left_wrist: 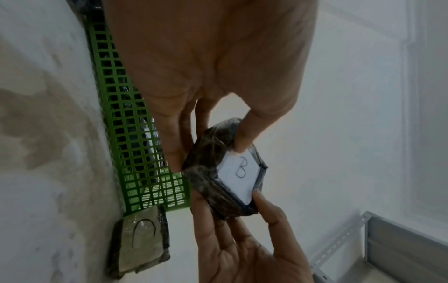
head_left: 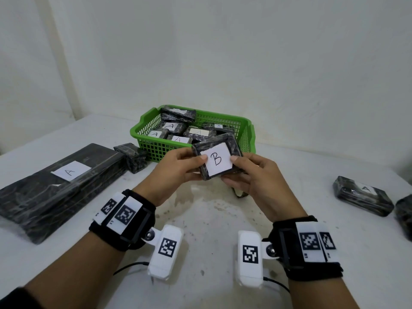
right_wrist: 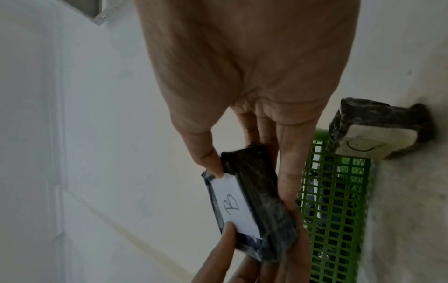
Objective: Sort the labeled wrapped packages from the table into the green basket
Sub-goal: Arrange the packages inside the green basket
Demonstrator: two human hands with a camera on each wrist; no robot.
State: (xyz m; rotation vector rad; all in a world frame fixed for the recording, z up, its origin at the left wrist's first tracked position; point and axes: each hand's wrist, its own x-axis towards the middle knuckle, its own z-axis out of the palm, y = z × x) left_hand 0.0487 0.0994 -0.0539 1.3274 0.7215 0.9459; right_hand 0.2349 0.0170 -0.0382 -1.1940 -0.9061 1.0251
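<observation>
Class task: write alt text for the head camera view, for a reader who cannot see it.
Both hands, left hand and right hand, hold a dark wrapped package labelled B in front of a green basket containing packages labelled A. More wrapped packages lie on the white table at both sides.

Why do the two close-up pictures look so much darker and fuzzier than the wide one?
Head view: evenly lit and sharp, the B package reads clearly, table edges bow from the wide lens. Left wrist view: dim, the left hand looms soft. Right wrist view: dim too, the green basket smeared.
</observation>
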